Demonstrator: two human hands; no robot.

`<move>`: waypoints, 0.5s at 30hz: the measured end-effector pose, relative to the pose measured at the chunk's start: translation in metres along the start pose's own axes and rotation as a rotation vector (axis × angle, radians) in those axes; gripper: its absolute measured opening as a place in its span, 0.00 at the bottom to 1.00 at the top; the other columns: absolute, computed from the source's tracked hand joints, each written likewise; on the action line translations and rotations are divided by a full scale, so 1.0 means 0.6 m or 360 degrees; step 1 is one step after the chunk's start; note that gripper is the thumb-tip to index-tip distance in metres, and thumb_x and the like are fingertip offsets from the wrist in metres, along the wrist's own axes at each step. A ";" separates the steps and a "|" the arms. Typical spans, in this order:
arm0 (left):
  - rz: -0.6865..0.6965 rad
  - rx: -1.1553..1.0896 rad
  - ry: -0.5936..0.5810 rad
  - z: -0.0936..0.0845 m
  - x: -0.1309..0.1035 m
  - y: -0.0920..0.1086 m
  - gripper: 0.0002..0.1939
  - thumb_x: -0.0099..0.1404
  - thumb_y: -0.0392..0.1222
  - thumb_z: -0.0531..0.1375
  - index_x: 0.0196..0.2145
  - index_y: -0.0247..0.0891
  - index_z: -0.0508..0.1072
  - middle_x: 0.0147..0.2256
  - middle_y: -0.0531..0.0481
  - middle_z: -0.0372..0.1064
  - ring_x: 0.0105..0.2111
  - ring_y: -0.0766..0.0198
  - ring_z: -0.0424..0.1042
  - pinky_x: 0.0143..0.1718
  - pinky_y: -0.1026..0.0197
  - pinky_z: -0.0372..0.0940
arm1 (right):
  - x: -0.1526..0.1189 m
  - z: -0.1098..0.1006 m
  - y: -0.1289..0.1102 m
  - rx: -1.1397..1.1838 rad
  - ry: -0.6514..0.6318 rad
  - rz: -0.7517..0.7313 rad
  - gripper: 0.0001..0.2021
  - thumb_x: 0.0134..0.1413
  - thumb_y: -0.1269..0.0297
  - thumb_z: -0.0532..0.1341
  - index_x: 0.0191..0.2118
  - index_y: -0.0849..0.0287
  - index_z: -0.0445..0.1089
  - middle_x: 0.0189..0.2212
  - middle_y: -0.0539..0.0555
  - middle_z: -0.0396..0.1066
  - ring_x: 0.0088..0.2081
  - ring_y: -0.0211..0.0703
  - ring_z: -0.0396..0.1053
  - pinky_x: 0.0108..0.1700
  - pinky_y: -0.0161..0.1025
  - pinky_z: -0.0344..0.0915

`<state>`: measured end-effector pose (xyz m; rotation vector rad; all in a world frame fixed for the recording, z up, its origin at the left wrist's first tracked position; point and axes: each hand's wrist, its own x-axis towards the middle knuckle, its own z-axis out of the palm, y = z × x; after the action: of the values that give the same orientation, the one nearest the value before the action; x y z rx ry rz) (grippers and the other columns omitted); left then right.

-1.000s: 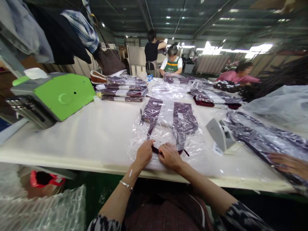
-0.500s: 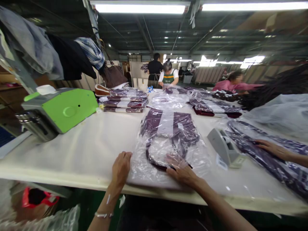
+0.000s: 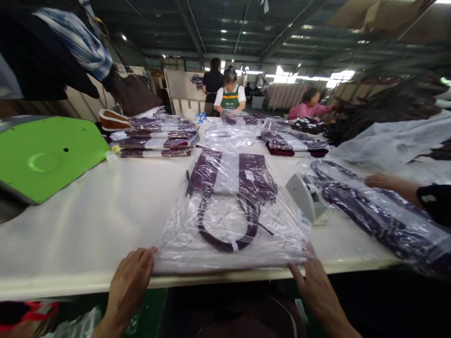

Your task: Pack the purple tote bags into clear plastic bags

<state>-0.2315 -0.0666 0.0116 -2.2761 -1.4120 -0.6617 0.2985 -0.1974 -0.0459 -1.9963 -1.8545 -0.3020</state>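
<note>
Two hands (image 3: pixel 225 265) at the near edge of one clear bag (image 3: pixel 183 241).
A green machine (image 3: pixel 52 162), well left of the bag, is cut off; blurred fingertips leave pinching in either grip untellable. The left hand (image 3: pixel 131 274) curls at the bag's near left corner, the right hand (image 3: pixel 315 284), thumb apart, at its near right. One purple item (image 3: pixel 252 173) lies inside, on the counter (image 3: pixel 102 225).

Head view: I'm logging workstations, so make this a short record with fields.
Left hand: at near left corner of clear plastic bag; grip unclear
Right hand: at bag's near right corner; grip unclear
Bag contents: folded purple garment, white band across it
Tape dispenser: gray, right of bag
Co-worker's hand: at another plastic-covered item, farther right
</note>
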 end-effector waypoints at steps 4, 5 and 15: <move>0.0101 -0.0145 -0.0072 0.000 -0.036 -0.037 0.15 0.75 0.42 0.49 0.43 0.41 0.76 0.37 0.47 0.75 0.37 0.56 0.73 0.42 0.54 0.66 | -0.056 -0.056 0.042 0.0093 -0.0082 0.0137 0.26 0.63 0.46 0.54 0.54 0.57 0.76 0.56 0.61 0.74 0.56 0.59 0.73 0.54 0.52 0.75; 0.0108 -0.0215 -0.0076 -0.005 -0.040 -0.050 0.15 0.75 0.43 0.50 0.43 0.42 0.76 0.39 0.47 0.76 0.39 0.56 0.74 0.44 0.55 0.67 | -0.052 -0.078 0.056 0.0131 -0.0163 0.0177 0.23 0.62 0.46 0.55 0.50 0.52 0.79 0.51 0.56 0.78 0.50 0.56 0.77 0.48 0.47 0.78; -0.0065 -0.0447 0.0356 -0.019 0.362 0.081 0.26 0.75 0.53 0.51 0.65 0.41 0.65 0.69 0.41 0.57 0.72 0.49 0.47 0.70 0.42 0.49 | 0.414 -0.089 -0.143 0.0287 0.0147 -0.0318 0.30 0.71 0.50 0.46 0.71 0.58 0.56 0.72 0.57 0.51 0.74 0.53 0.44 0.72 0.62 0.42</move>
<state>-0.1063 0.0639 0.1419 -2.2928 -1.3310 -1.1535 0.2435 0.0078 0.1176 -1.6558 -1.9509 -0.2681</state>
